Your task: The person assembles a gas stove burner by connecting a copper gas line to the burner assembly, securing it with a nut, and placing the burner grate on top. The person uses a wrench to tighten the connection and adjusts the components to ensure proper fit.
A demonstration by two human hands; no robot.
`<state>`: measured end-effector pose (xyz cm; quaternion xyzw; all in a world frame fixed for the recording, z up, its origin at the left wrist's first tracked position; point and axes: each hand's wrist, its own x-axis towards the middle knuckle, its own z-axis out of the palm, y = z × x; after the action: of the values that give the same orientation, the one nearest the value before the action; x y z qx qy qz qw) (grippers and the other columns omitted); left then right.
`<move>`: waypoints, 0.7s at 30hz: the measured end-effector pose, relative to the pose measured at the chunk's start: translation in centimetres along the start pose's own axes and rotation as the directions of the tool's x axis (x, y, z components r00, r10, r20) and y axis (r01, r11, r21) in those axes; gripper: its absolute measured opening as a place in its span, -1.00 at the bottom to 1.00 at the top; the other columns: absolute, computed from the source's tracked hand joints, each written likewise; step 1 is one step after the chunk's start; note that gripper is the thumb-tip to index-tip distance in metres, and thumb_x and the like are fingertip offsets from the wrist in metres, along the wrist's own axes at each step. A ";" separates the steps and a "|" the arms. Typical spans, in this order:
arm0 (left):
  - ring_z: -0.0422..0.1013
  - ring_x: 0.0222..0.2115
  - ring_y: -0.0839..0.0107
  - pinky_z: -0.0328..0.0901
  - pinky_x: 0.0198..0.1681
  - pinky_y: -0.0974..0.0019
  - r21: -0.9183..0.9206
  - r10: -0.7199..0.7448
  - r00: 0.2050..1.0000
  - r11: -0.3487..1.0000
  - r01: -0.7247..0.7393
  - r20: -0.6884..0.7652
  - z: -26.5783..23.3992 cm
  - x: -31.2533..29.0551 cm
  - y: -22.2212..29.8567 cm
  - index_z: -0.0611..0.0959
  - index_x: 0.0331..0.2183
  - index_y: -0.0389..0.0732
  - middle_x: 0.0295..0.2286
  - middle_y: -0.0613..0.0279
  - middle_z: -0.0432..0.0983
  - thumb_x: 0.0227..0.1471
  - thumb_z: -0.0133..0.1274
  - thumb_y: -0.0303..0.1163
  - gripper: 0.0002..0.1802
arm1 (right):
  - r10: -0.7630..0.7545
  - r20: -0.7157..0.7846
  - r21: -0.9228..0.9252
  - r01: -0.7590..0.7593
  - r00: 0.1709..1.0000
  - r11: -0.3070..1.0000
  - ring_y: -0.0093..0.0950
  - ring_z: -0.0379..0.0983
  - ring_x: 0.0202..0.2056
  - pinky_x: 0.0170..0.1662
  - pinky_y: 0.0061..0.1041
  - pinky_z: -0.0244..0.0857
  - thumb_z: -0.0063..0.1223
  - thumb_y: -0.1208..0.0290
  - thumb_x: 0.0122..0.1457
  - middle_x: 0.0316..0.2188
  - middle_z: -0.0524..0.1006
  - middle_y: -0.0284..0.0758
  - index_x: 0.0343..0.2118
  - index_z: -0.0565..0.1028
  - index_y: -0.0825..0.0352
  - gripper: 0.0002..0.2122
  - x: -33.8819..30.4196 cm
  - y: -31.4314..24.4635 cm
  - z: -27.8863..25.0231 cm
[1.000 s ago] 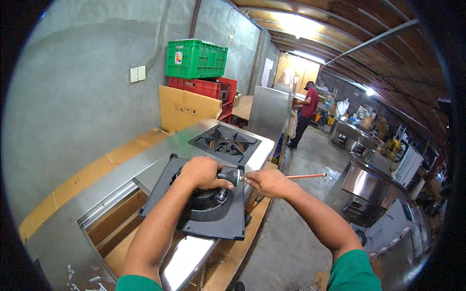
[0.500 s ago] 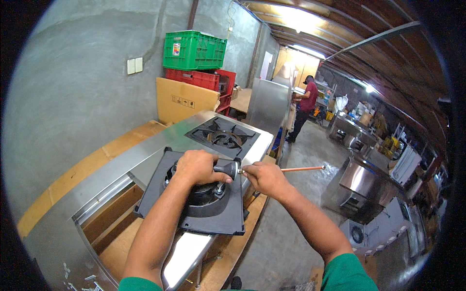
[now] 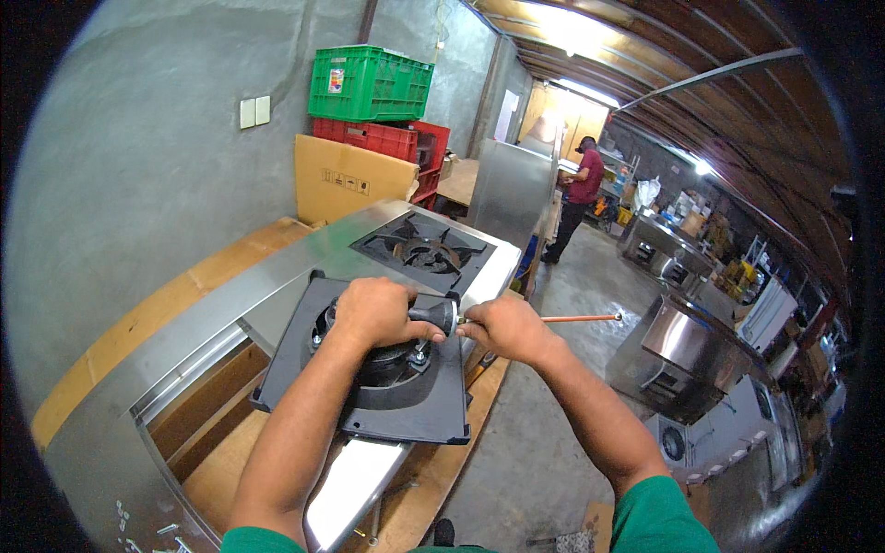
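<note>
Nearest me, at the left, loose bolts [image 3: 168, 529] lie on the steel counter [image 3: 198, 318], just short of a rectangular opening with wood showing inside. My 2 bare forearms come in from the near edge, and the left one crosses in front of the black burner plate [image 3: 406, 422], hiding part of it. That plate lies on the counter between my arms, partly over the opening, with its right side near the counter's edge. A tool with an orange-and-black handle [image 3: 481, 367] lies just right of it, partly covered.

My left hand [image 3: 376, 315] rests over the burner, fingers curled over and thumb laid along a black tapered fitting [image 3: 433, 317] that points right. My right hand [image 3: 509, 328] has thumb and fingers pinched together at the fitting's end, on the end of a thin copper tube [image 3: 583, 319]. The tube runs out past my knuckles to the right, over the floor. My fingertips cover most of the joint, so I cannot tell how far in the tube sits.

Beyond, another burner [image 3: 429, 256] sits in the counter. Farther left stand a cardboard sheet [image 3: 355, 189], red crates [image 3: 364, 136] and a green crate [image 3: 369, 85] on top. To the right is a steel unit [image 3: 678, 336]; far off, a person in a dark red shirt [image 3: 584, 184] stands beside a bench.
</note>
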<state>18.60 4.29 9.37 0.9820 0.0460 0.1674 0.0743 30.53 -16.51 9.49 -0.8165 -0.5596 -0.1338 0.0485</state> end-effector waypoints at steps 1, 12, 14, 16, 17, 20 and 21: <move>0.57 -0.37 0.03 0.44 -0.26 0.06 -0.004 0.006 1.000 1.000 -0.006 -0.003 0.0 -0.1 0.1 0.74 -0.39 -0.14 -0.48 0.02 0.63 -0.42 0.19 0.52 -0.14 | 0.018 0.024 0.004 -0.018 1.000 1.000 -0.09 0.53 -0.43 -0.34 -0.12 0.38 0.12 0.14 0.16 -0.56 0.55 -0.14 -0.43 0.58 0.31 -0.71 0.1 -0.1 0.0; 0.57 -0.32 0.03 0.43 -0.21 0.05 -0.054 -0.039 0.999 0.998 0.039 -0.003 -0.2 0.0 0.1 0.74 -0.30 -0.13 -0.42 -0.01 0.63 -0.48 0.26 0.46 -0.12 | 0.060 -0.029 -0.042 -0.061 0.998 0.997 -0.04 0.53 -0.43 -0.32 -0.07 0.39 0.05 0.07 0.18 -0.56 0.55 -0.08 -0.47 0.56 0.32 -0.65 0.1 -0.6 0.5; 0.57 -0.30 0.03 0.43 -0.19 0.05 -0.067 -0.057 0.998 0.996 0.057 0.009 -0.3 -0.1 0.1 0.73 -0.28 -0.14 -0.40 -0.01 0.64 -0.49 0.28 0.45 -0.11 | 0.060 -0.054 -0.046 -0.062 0.997 0.997 -0.04 0.52 -0.44 -0.34 -0.07 0.38 0.08 0.10 0.17 -0.58 0.54 -0.09 -0.48 0.56 0.31 -0.67 0.0 -0.7 0.8; 0.57 -0.29 0.03 0.43 -0.18 0.06 -0.051 -0.081 0.996 0.995 0.083 0.041 -0.9 -0.2 0.4 0.73 -0.28 -0.16 -0.39 -0.02 0.64 -0.50 0.31 0.43 -0.10 | 0.067 -0.091 -0.046 -0.072 0.994 0.996 -0.06 0.51 -0.46 -0.37 -0.08 0.36 0.13 0.15 0.13 -0.61 0.53 -0.12 -0.51 0.55 0.31 -0.71 -0.1 -0.8 1.1; 0.57 -0.28 0.02 0.43 -0.17 0.06 -0.062 -0.087 0.996 0.994 0.089 0.035 -0.8 -0.2 0.4 0.72 -0.26 -0.16 -0.38 -0.03 0.64 -0.51 0.32 0.42 -0.09 | 0.088 -0.085 -0.046 -0.092 0.992 0.995 -0.06 0.51 -0.46 -0.37 -0.08 0.37 0.13 0.15 0.14 -0.61 0.53 -0.12 -0.51 0.55 0.31 -0.71 -0.1 -0.9 1.2; 0.57 -0.26 0.01 0.43 -0.16 0.06 -0.089 -0.102 0.995 0.991 0.103 0.021 -0.7 -0.3 0.5 0.69 -0.19 -0.17 -0.36 -0.05 0.63 -0.52 0.34 0.39 -0.06 | 0.150 -0.081 -0.056 -0.155 0.985 0.986 -0.06 0.52 -0.46 -0.37 -0.09 0.37 0.11 0.14 0.15 -0.61 0.53 -0.12 -0.50 0.56 0.31 -0.70 -0.4 -1.5 1.4; 0.56 -0.26 0.00 0.43 -0.16 0.05 -0.090 -0.102 0.995 0.991 0.103 0.015 -0.9 -0.4 0.5 0.68 -0.17 -0.17 -0.35 -0.06 0.63 -0.52 0.35 0.39 -0.04 | 0.170 -0.092 -0.064 -0.177 0.981 0.982 -0.06 0.52 -0.46 -0.37 -0.09 0.37 0.11 0.14 0.16 -0.61 0.53 -0.12 -0.49 0.56 0.31 -0.70 -0.6 -1.9 1.5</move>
<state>17.97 3.83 10.19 0.9748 0.0886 0.1603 0.1273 28.78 -16.01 7.79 -0.8568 -0.4784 -0.1843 0.0546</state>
